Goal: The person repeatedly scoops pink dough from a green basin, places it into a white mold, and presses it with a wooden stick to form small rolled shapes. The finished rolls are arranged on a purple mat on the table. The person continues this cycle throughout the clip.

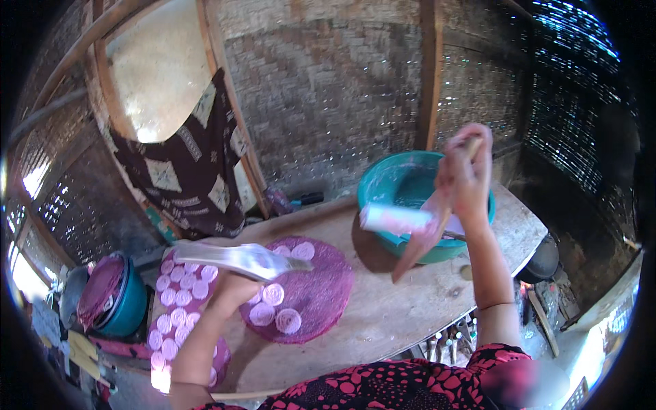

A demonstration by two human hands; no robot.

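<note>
My left hand (236, 290) is closed at a long, shiny silver metal tool (225, 260), blurred by motion, over a round purple mat (321, 307). Several pale pink coiled swirls (288, 320) lie on that mat, close to the hand. My right hand (466, 174) is raised over the right side of a green basin (372, 171), its fingers wrapped round a brown wooden tool (418, 247), also smeared. A pale whitish cylinder (396, 219) shows across the basin's near rim; whether it joins the wooden tool, I cannot tell.
Left of the round mat, more swirls (183, 297) cover another purple mat. Both mats and the basin rest on a wooden table (396, 321). A teal bucket (133, 304) with purple mats stands at left. Patterned dark cloth (184, 171) hangs by the woven wall; a dark pan (543, 260) is at right.
</note>
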